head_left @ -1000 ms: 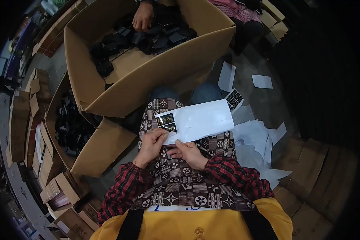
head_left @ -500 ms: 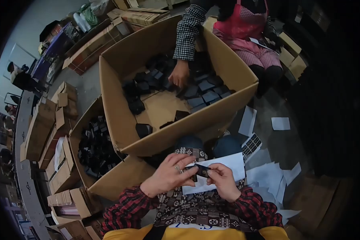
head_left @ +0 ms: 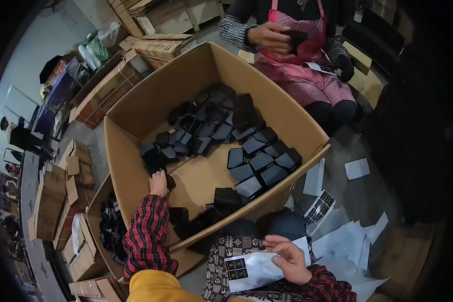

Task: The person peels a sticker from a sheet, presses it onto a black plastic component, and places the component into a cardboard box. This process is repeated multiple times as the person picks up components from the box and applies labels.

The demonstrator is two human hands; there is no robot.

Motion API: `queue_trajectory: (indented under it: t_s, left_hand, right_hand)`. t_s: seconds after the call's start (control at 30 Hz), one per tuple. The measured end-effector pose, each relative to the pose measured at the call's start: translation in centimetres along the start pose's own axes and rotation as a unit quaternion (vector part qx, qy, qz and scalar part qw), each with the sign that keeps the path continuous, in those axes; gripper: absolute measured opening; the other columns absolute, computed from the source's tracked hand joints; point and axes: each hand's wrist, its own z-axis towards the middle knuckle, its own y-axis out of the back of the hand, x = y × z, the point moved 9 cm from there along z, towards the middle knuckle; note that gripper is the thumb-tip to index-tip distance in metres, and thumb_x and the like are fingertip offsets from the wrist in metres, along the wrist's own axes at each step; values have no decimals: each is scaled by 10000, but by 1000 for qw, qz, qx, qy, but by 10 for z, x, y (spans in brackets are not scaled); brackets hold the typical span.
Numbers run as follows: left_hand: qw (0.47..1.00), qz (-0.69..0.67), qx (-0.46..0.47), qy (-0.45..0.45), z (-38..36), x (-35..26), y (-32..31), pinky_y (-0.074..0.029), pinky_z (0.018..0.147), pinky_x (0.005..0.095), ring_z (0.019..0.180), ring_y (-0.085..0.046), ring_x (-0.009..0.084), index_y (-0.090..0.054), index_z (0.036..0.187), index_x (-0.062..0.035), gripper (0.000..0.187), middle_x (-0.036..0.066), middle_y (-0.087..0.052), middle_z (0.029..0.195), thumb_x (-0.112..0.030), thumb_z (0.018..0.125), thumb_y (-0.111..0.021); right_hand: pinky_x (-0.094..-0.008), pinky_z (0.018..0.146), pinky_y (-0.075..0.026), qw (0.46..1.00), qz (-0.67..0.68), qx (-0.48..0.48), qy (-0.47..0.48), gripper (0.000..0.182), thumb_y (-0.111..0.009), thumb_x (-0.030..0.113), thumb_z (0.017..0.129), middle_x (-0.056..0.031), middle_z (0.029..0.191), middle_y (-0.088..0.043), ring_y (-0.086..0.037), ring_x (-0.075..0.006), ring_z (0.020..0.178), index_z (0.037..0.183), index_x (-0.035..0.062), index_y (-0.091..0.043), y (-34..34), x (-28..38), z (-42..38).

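Observation:
Down in the large cardboard carton [head_left: 117, 151], my left hand [head_left: 159, 184] closes over a small black box [head_left: 170, 182] by the left wall, its fingertips bent over it. Several angular black boxes [head_left: 261, 161] lie in groups on the carton floor. My right hand [head_left: 291, 260] is above my lap, thumb and fingers apart, with no object visible between them. Under its thumb lies a white sheet [head_left: 259, 272] bearing a few black stickers with gold print [head_left: 236, 269]. The right fingertips are slightly blurred.
Opposite me sits a person in a pink apron, a dark box in one hand [head_left: 274, 39]. A second carton [head_left: 98, 206] of black pieces stands at left. Loose paper sheets [head_left: 345, 246] and another sticker sheet [head_left: 319, 210] lie at right. Folded cartons [head_left: 50, 201] line the far left.
My left hand has left the small black sticker at my lap and reached into the carton. My right hand has lowered slightly. The other person's hand has lifted out of the carton with a box.

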Motion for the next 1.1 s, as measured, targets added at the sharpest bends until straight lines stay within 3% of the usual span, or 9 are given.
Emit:
queue_trajectory:
  t_s: [0.13, 0.27, 0.43, 0.53, 0.63, 0.67, 0.77, 1.03, 1.1]
  left_hand:
    - [996, -89, -23, 3, 12, -11, 46, -424, 758, 373, 916, -477, 308, -571, 905, -42, 340, 166, -508, 935, -87, 577, -651]
    - [968, -246, 22, -51, -8, -19, 78, -431, 801, 338, 925, -505, 327, -551, 953, 2, 363, 192, -534, 970, -151, 635, -635]
    - [938, -126, 318, 54, -55, -19, 4, -423, 821, 328, 1018, -498, 284, -517, 1087, -20, 527, 168, -521, 1105, -285, 658, -669]
    - [899, -138, 416, -22, -93, -52, -5, -436, 787, 339, 996, -517, 281, -499, 1125, -33, 605, 167, -537, 1086, -342, 642, -689]
    - [881, -189, 151, -407, -100, -83, -17, -451, 739, 342, 932, -553, 279, -578, 1025, -46, 506, 152, -586, 990, -393, 665, -658]
    - [881, -185, 150, -408, -93, -90, -27, -451, 739, 342, 932, -553, 279, -578, 1025, -46, 506, 152, -586, 990, -393, 665, -658]
    - [931, -68, 348, -85, -67, -62, -65, -465, 667, 349, 830, -587, 271, -627, 883, -20, 391, 161, -616, 862, -360, 691, -631]
    - [904, -73, 416, -66, -92, -59, -42, -423, 787, 321, 953, -538, 241, -560, 1013, -40, 499, 124, -585, 991, -386, 664, -648]
    - [921, -141, 350, -100, -75, -48, -71, -435, 728, 326, 873, -559, 233, -581, 923, -55, 503, 111, -607, 897, -391, 574, -715]
  right_hand:
    - [-289, 816, -409, 999, 29, -16, -16, 179, -510, -3, 790, -139, 1002, -546, -531, -176, 915, 949, 27, -432, -4, 5, -2]
    - [-339, 826, -444, 998, 62, -7, -18, 228, -524, 15, 789, -115, 981, -546, -566, -193, 873, 977, 29, -396, -5, 8, -11]
    - [-365, 816, -452, 998, 63, 2, 4, 237, -534, 32, 792, -134, 1056, -505, -559, -236, 917, 992, 45, -406, -8, 14, -39]
    - [-373, 805, -457, 999, 54, -4, -1, 236, -538, 60, 802, -151, 1121, -462, -547, -276, 955, 1005, 63, -417, -2, 10, -42]
    - [-386, 803, -457, 996, 83, -9, -13, 241, -540, 89, 811, -152, 1100, -488, -553, -282, 944, 1016, 68, -416, -1, 8, -40]
    - [-391, 806, -456, 997, 78, 3, -24, 245, -539, 101, 815, -157, 1075, -507, -556, -289, 938, 1023, 71, -414, -4, 6, -39]
    - [-401, 815, -451, 996, 83, 15, -38, 265, -537, 114, 820, -170, 1034, -539, -559, -302, 935, 1049, 81, -409, -7, 4, -37]
    - [-419, 838, -436, 995, 79, 40, -43, 356, -500, 115, 842, -222, 1055, -531, -550, -321, 953, 1163, 120, -345, -1, 10, -41]
    - [-416, 843, -433, 995, 82, 39, -43, 361, -472, 92, 853, -231, 1054, -526, -546, -321, 961, 1179, 132, -324, 2, 9, -45]
